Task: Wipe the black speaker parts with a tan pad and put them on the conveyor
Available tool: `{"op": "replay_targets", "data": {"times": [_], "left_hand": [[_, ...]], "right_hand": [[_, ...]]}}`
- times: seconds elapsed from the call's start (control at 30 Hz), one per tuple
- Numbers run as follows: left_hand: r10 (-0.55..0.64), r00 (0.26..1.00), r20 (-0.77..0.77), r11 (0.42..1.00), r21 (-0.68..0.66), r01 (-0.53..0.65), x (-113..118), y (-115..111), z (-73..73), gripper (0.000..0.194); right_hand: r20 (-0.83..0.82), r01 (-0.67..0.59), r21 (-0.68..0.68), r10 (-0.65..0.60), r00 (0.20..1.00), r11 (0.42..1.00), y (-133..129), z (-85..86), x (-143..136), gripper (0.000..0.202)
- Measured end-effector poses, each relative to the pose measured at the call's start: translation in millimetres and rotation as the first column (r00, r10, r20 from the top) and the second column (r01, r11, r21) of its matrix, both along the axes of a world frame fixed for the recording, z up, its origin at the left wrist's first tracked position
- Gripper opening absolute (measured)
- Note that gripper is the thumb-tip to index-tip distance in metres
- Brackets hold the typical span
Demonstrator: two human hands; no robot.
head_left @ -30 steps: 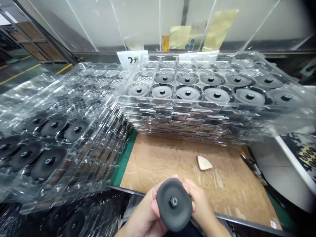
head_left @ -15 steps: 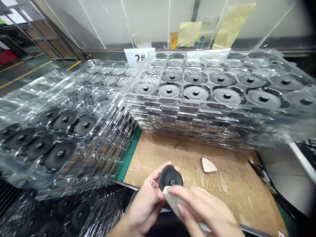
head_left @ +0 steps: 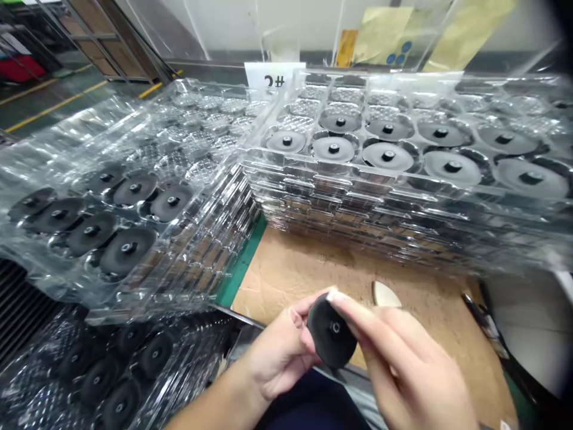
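A round black disc with a small hub at its centre is tilted up in front of me, its edge gripped by my left hand. My right hand is at the disc's upper right edge, its fingers pinched on a small white pad that touches the rim. Most of the pad is hidden by the fingers. Beyond my right hand, a cream wedge-shaped piece lies on the brown board.
Stacked clear trays with black discs stand behind the board and at the left. Another tray with discs is at the lower left. A black pen-like tool lies at the board's right edge. A paper sign stands behind.
The disc has turned to show more of its face. My right hand and the white pad have moved from its lower edge to its upper edge. The camera view has shifted.
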State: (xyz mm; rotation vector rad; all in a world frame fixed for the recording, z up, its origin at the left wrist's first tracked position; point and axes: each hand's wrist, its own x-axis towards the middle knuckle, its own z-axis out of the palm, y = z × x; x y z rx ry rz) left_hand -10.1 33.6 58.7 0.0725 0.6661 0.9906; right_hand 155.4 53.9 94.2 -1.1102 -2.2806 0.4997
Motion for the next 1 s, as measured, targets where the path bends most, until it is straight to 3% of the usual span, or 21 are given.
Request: {"op": "replay_targets", "data": {"times": [0.1,0.13,0.17,0.23,0.3,0.33,0.43,0.53,0.83,1.0], "left_hand": [[-0.105,0.992,0.069,0.994,0.027,0.103,1,-2,0.1,0.048],[-0.149,0.985,0.088,0.989,0.039,0.146,-1,-3,-0.4,0.052],[-0.185,0.977,0.102,0.982,0.048,0.181,-3,-5,-1.2,0.059],[-0.213,0.969,0.128,0.977,0.041,0.21,-9,-8,-3.5,0.066],[-0.197,0.965,0.17,0.98,0.029,0.195,-13,-10,-5.7,0.065],[-0.185,0.965,0.187,0.983,0.028,0.183,-15,-10,-6.6,0.061],[-0.155,0.967,0.202,0.988,0.031,0.152,-15,-9,-8.1,0.047],[-0.146,0.969,0.2,0.989,0.035,0.142,-13,-8,-8.4,0.047],[-0.144,0.974,0.177,0.989,0.059,0.136,-13,-10,-4.9,0.044],[-0.127,0.974,0.189,0.99,0.078,0.114,-11,-12,-2.4,0.057]], "right_hand": [[-0.079,-0.32,-0.045,0.315,0.946,0.946,23,8.1,-5,0.035],[-0.115,-0.368,-0.095,0.357,0.927,0.925,30,7.1,-4,0.034],[-0.141,-0.345,-0.141,0.326,0.935,0.928,35,3.2,-2,0.033],[-0.139,-0.122,-0.209,0.094,0.986,0.97,40,-14.1,5,0.031],[-0.087,0.133,-0.256,-0.16,0.983,0.957,36,-42.4,11,0.028],[-0.055,0.198,-0.285,-0.222,0.974,0.938,31,-58.9,13,0.027],[0.002,0.188,-0.356,-0.201,0.98,0.915,8,-104.7,12,0.027],[0.007,0.162,-0.369,-0.172,0.985,0.915,-8,-127.9,6,0.03],[0.046,0.115,-0.348,-0.105,0.993,0.931,0,-112.0,1,0.032],[0.06,0.208,-0.322,-0.2,0.978,0.923,-2,-117.4,1,0.035]]}}
